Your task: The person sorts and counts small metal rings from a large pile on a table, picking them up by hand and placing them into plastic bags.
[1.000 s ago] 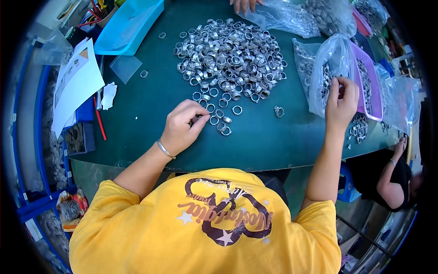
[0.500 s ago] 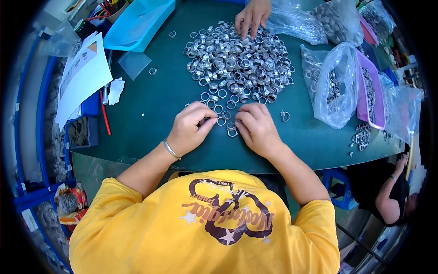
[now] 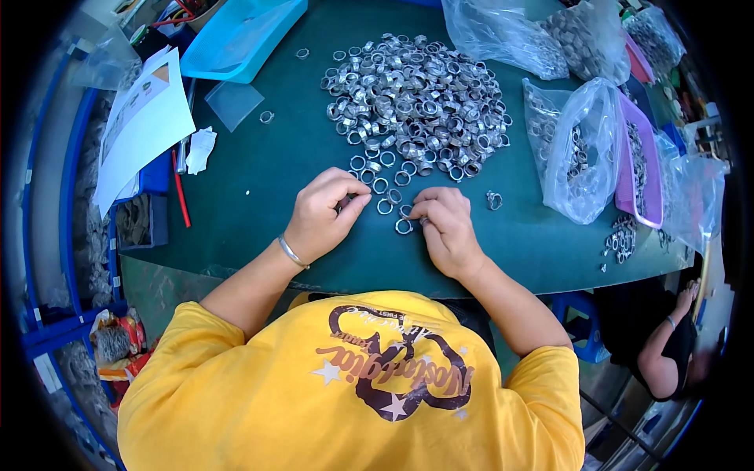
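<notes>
A large heap of silver metal rings point(image 3: 416, 102) lies on the green table, with several loose rings point(image 3: 385, 206) trailing from it toward me. My left hand point(image 3: 323, 213) is at the left of these loose rings, its thumb and index finger pinched together; what they hold, if anything, is hidden. Across the gap, my right hand point(image 3: 446, 231) is closed too, its fingertips beside a single ring point(image 3: 404, 227) lying nearest me. Something small and greyish shows at the right fingertips, too small to name.
A blue tray point(image 3: 243, 39), a clear plastic sheet point(image 3: 234, 104) and papers point(image 3: 145, 125) lie at the left, near a red stick point(image 3: 181, 192). On the right are a clear bag of rings point(image 3: 581, 157), a purple basket point(image 3: 650, 173) and small metal parts point(image 3: 620, 239). Another person point(image 3: 664, 353) sits at lower right.
Another person's hand at the far side of the heap has gone out of view. My right hand has shifted slightly right and down, away from the loose rings. My left hand has barely moved.
</notes>
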Motion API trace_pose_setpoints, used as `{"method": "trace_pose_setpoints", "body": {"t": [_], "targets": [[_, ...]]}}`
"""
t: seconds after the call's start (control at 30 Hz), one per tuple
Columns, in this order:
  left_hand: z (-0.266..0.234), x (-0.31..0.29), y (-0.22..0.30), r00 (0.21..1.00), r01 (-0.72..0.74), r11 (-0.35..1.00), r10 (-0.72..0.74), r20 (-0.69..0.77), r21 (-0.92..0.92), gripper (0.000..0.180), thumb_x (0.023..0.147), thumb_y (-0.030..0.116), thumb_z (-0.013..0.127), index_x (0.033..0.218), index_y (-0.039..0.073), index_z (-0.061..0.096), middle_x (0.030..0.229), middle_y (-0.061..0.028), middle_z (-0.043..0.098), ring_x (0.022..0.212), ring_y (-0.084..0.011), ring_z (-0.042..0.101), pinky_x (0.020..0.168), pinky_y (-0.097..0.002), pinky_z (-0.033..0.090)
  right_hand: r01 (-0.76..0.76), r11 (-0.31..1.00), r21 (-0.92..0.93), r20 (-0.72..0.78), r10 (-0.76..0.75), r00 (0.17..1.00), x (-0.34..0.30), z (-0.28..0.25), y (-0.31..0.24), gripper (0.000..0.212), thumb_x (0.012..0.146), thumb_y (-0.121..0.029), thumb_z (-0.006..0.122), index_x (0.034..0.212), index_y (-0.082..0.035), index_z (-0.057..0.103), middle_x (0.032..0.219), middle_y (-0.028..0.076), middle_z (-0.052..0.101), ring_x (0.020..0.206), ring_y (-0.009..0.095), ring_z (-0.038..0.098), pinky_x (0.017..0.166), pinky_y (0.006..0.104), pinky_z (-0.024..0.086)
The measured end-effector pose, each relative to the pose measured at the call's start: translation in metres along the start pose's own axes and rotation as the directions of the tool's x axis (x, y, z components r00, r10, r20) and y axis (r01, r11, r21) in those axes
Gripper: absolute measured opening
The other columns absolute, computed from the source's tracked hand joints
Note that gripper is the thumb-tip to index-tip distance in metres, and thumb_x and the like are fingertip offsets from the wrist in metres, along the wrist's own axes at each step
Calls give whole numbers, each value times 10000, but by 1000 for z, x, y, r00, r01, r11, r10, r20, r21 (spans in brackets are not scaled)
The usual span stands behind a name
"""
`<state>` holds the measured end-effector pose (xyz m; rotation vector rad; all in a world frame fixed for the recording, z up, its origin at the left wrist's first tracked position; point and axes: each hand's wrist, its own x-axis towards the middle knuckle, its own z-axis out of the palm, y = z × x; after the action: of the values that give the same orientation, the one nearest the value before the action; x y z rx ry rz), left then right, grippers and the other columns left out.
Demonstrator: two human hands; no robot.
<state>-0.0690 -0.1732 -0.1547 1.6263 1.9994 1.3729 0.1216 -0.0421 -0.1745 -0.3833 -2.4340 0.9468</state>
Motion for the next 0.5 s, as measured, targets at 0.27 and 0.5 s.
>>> {"method": "trace_pose_setpoints", "body": {"t": [0.27,0.5], "targets": [[-3,-1,-3,1000,-5,1000,6,-25,22,65,790,-8,719,838,15,681,836,-57,632,582,-94,538,514,-202,432,105,982,-155,60,-97,993,3,8,-16,113,807,-109,631,918,-118,617,1028,65,587,981,271,530,859,412,365],[8,5,-1,974,-212,959,193,118,186,203,747,41,748,940,67,693,893,-59,629,770,-204,593,684,-308,467,288,917,-276,121,-264,957,-6,17,-5,152,770,-157,687,807,-100,551,832,55,540,751,241,549,612,358,453]]}}
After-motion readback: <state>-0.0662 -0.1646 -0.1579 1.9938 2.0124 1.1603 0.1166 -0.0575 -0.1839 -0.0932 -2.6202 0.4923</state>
